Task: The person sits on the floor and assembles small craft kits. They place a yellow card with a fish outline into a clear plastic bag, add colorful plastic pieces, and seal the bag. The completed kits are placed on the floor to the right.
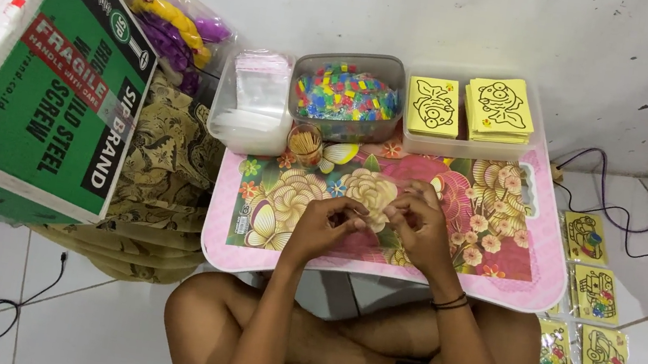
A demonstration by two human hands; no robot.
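Both hands meet over the pink floral tray table (545,278): left hand (324,222) and right hand (417,219) have fingers curled, pinching sth too small to tell. Risk: it slips, lost on the busy pattern. Green-white carton (37,77) w/ red label sits left; yellow picture cards (501,107) in a clear tub at back; bead tub (344,93) centre.

Even, fairly bright indoor light, slightly warm. Soft shadow under pink table (493,289) onto legs; faint shadows behind containers against white wall (446,14). Mild glare on clear plastic bag (187,14) and glossy tabletop print. Wide-angle bending at edges: cardboard box (36,86) looms, floor tile lines curve. Centre sharp; fingers slightly soft.
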